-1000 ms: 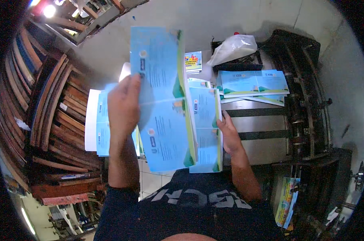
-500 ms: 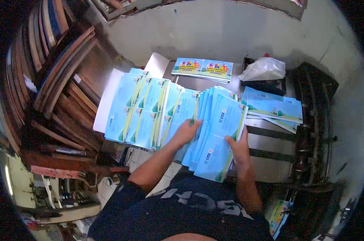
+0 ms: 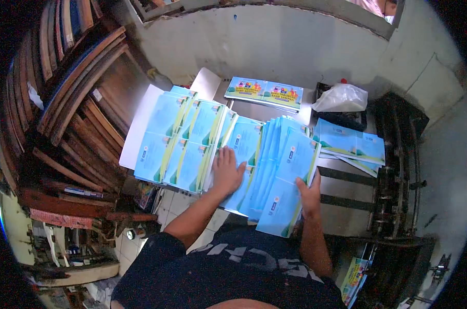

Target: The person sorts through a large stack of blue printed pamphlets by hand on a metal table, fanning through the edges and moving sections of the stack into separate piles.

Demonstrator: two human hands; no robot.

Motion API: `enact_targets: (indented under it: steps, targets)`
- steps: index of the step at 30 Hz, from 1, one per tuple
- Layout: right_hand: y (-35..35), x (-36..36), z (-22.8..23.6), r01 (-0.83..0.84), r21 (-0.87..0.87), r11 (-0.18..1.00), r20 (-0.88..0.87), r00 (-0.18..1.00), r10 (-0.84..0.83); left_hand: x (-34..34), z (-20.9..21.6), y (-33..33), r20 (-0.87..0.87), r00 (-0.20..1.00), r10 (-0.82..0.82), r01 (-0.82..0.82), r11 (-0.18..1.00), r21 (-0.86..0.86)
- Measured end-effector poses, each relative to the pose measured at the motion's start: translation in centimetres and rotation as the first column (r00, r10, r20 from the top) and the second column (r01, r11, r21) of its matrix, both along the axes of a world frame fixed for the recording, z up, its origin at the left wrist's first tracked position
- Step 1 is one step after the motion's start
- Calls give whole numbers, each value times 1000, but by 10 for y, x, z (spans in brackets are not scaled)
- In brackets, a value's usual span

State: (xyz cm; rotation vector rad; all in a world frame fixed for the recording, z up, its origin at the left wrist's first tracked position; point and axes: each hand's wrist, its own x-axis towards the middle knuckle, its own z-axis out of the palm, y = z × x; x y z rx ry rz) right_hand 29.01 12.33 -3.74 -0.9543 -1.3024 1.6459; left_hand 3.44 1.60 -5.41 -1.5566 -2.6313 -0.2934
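Note:
Light blue printed booklets with green and yellow edges lie fanned across the work surface in overlapping rows. My left hand [image 3: 227, 172] rests flat, fingers spread, on the overlapping booklets [image 3: 244, 138] in the middle. My right hand [image 3: 310, 194] grips the right edge of the front booklets [image 3: 290, 170], thumb on top and fingers hidden underneath. Between my hands, several narrow booklet edges show in a slanted fan. To the left of my left hand lie further rows of the same booklets [image 3: 159, 139], on white card [image 3: 133, 139].
Behind stands a stack of colourful booklets [image 3: 264, 93]. More blue booklets [image 3: 352, 139] lie at right, below a black tray [image 3: 354, 119] with a clear plastic bag [image 3: 342, 98]. Dark machine parts [image 3: 393, 170] border the right side; wooden frames [image 3: 84, 87] crowd the left.
My left hand has moved left from the fanned booklets and now lies spread on the middle ones. More of the middle booklets show. My right hand keeps its hold, shifted slightly.

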Motion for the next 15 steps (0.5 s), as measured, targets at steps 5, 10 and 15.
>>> enact_targets:
  steps: [5, 10, 15]
  targets:
    - [-2, 7, 11, 91, -128, 988, -64, 993, -100, 4, 9, 4, 290, 950, -113, 93, 992, 82]
    - [-1, 10, 15, 27, -139, 990, -129, 991, -45, -10, 37, 24, 473, 868, 152, -213, 974, 78]
    - [-1, 12, 7, 8, -124, 992, -150, 988, -26, -40, 41, 51, 632, 715, 301, -322, 943, -84]
